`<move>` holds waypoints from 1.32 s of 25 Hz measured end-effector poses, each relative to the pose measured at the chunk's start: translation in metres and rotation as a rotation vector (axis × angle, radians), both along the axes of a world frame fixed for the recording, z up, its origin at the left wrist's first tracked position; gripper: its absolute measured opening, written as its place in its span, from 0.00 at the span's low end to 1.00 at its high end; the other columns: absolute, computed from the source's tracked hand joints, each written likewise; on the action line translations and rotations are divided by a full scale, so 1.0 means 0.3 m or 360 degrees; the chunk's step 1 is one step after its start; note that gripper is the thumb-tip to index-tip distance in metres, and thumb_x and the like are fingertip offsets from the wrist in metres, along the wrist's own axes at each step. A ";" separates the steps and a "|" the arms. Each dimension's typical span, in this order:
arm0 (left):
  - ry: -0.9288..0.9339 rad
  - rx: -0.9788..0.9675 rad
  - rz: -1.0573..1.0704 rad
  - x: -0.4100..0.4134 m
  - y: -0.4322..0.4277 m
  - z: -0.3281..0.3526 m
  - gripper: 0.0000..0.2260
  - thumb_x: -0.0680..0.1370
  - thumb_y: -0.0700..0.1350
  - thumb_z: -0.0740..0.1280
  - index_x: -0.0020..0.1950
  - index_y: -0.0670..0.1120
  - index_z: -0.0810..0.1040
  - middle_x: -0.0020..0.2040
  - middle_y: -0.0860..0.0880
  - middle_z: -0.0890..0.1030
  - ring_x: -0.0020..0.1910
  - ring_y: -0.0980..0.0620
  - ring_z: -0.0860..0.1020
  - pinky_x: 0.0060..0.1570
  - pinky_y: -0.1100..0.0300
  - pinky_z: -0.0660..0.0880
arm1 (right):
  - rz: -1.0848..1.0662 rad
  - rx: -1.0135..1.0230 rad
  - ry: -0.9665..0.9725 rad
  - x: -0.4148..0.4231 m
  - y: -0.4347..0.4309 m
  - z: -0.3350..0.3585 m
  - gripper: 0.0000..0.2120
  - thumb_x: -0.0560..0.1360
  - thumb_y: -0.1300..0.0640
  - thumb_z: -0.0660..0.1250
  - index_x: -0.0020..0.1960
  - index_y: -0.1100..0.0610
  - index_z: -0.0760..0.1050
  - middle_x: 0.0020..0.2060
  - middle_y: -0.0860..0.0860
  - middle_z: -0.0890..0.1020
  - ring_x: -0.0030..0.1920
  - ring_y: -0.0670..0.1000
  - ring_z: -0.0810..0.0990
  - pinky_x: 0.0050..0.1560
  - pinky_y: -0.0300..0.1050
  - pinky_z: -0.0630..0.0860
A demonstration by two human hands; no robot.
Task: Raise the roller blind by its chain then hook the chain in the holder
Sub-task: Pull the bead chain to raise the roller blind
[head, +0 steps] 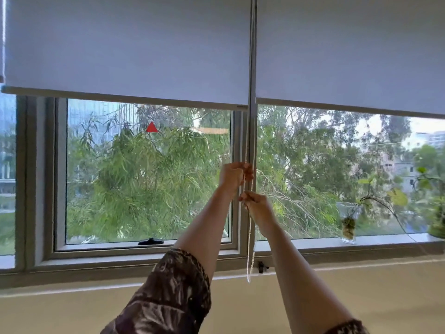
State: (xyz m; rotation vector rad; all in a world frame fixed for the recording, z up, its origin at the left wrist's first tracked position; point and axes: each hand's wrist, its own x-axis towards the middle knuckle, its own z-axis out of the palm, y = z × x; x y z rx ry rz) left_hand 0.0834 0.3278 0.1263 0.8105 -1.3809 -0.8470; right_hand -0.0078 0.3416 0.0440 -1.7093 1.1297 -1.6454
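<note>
A pale grey roller blind (125, 49) covers the upper part of the left window, its bottom bar about a third of the way down. A white bead chain (250, 251) hangs along the central mullion, its loop ending just below the sill. My left hand (232, 175) is closed on the chain, the higher of the two. My right hand (256, 206) grips the chain just below it. A small dark chain holder (261, 266) is fixed under the sill, right of the hanging loop; the chain hangs apart from it.
A second roller blind (349, 51) covers the right window to a similar height. A glass vase with a trailing plant (348, 225) stands on the right sill. A black window latch (151, 241) sits on the left frame. Below the sill is a cream wall.
</note>
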 end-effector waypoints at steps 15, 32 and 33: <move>-0.0134 -0.0094 0.0149 -0.018 0.185 -0.148 0.08 0.77 0.29 0.63 0.50 0.30 0.81 0.22 0.53 0.79 0.22 0.59 0.78 0.28 0.65 0.78 | 0.0061 -0.0111 -0.0314 0.017 0.163 0.431 0.13 0.81 0.56 0.56 0.46 0.59 0.76 0.32 0.52 0.76 0.29 0.48 0.72 0.30 0.41 0.69; 0.0204 0.0026 0.0248 -0.156 0.355 0.067 0.05 0.77 0.38 0.67 0.48 0.39 0.82 0.42 0.42 0.85 0.36 0.52 0.83 0.34 0.63 0.79 | 0.0094 0.0040 0.0158 -0.140 0.382 0.077 0.13 0.79 0.59 0.60 0.39 0.55 0.80 0.24 0.48 0.71 0.23 0.45 0.64 0.23 0.38 0.60; 0.0244 0.0018 0.0283 -0.165 0.354 0.039 0.06 0.76 0.35 0.66 0.48 0.38 0.83 0.37 0.46 0.84 0.30 0.56 0.82 0.27 0.67 0.75 | 0.0103 0.0067 0.0198 -0.144 0.393 0.066 0.13 0.79 0.59 0.60 0.39 0.55 0.80 0.23 0.48 0.71 0.23 0.45 0.65 0.25 0.39 0.62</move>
